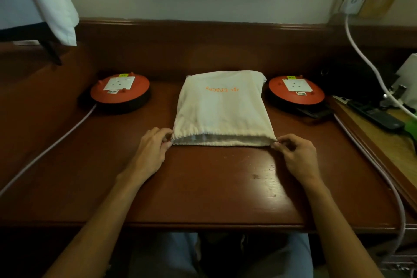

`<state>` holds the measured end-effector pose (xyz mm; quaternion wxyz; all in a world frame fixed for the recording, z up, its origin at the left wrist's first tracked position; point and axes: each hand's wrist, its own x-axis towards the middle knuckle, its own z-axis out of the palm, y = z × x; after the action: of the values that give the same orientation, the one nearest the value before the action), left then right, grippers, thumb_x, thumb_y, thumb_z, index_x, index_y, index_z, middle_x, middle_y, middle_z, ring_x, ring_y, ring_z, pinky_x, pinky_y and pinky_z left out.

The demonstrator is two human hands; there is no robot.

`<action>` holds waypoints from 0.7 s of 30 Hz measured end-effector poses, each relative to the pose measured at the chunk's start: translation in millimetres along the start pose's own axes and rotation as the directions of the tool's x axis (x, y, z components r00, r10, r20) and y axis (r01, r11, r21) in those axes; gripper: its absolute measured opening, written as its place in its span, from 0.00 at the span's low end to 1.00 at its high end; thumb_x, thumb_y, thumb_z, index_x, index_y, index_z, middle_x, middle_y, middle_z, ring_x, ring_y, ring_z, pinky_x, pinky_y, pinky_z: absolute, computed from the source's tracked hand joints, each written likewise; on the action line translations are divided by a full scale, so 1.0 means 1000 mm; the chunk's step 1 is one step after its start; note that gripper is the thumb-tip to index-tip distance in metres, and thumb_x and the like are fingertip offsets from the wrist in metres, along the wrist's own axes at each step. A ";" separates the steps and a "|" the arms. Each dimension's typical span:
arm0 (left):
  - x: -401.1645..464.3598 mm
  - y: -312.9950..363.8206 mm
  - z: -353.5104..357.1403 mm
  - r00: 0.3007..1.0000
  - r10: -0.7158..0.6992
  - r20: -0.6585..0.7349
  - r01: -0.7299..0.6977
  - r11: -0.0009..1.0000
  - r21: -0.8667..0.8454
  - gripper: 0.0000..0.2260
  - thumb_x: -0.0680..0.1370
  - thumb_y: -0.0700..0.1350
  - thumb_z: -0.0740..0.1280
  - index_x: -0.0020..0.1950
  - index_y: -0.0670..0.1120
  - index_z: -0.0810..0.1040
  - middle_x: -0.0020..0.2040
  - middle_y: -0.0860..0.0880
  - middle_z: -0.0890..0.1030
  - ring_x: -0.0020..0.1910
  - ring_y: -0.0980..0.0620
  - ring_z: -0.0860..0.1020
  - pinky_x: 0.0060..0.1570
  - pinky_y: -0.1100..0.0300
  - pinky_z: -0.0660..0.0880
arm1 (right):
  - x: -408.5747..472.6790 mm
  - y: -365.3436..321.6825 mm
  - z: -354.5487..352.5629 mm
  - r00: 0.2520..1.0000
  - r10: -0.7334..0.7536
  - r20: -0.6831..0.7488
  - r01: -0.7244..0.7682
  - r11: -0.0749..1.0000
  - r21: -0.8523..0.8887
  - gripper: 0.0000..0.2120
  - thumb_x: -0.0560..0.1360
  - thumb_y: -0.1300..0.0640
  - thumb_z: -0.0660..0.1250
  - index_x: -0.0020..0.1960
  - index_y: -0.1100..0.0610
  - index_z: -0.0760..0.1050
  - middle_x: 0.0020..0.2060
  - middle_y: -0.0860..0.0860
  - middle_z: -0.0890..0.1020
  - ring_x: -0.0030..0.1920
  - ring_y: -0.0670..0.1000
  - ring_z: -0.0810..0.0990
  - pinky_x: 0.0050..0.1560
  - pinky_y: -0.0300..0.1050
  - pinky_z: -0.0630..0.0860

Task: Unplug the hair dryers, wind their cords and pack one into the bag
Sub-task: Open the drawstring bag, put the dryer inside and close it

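Observation:
A white drawstring bag (222,108) with orange lettering lies flat in the middle of the wooden desk (203,187), its gathered mouth facing me. My left hand (153,149) pinches the mouth's left corner. My right hand (295,153) pinches the right corner. Something dark shows just inside the mouth, and the bag bulges slightly. No hair dryer shows in the open. Two round red extension reels with white sockets flank the bag, the left reel (120,91) and the right reel (296,92); nothing is plugged into either.
Pale cables (45,151) run from the reels off the desk's left and right edges. A wall socket (352,0) at top right has a white plug and cord. A side table (383,133) at right holds a black remote (374,115) and clutter. White cloth (52,2) hangs top left.

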<state>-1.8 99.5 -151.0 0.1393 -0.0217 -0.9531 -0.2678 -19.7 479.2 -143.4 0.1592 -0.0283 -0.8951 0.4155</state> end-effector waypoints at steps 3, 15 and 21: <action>-0.003 -0.006 -0.006 0.995 -0.004 -0.104 0.004 1.000 0.000 0.07 0.78 0.40 0.74 0.55 0.42 0.85 0.47 0.47 0.81 0.46 0.51 0.78 0.43 0.63 0.69 | -0.003 0.000 -0.001 0.999 0.033 0.001 -0.033 0.999 0.019 0.04 0.76 0.59 0.74 0.50 0.55 0.86 0.40 0.47 0.85 0.42 0.48 0.81 0.49 0.51 0.80; -0.009 -0.019 -0.027 0.845 -0.447 -0.292 0.497 0.859 0.124 0.08 0.79 0.47 0.72 0.58 0.49 0.85 0.62 0.42 0.80 0.64 0.41 0.73 0.61 0.47 0.72 | 0.000 0.014 -0.007 0.936 0.189 -0.295 -0.224 0.970 -0.091 0.06 0.80 0.59 0.67 0.49 0.62 0.78 0.51 0.61 0.82 0.53 0.60 0.78 0.57 0.58 0.77; -0.010 0.032 -0.008 0.975 -0.089 -0.204 0.121 0.982 0.147 0.23 0.80 0.50 0.70 0.74 0.52 0.74 0.72 0.45 0.73 0.74 0.44 0.67 0.72 0.47 0.62 | -0.007 -0.012 0.001 0.969 -0.132 -0.209 0.075 0.962 -0.263 0.20 0.76 0.53 0.72 0.67 0.54 0.75 0.66 0.54 0.76 0.69 0.58 0.68 0.65 0.59 0.67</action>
<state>13.7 123.2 -131.6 0.2197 0.0664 -0.9528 -0.1988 -12.8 469.3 -136.5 0.2762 -0.0481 -0.9172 0.2832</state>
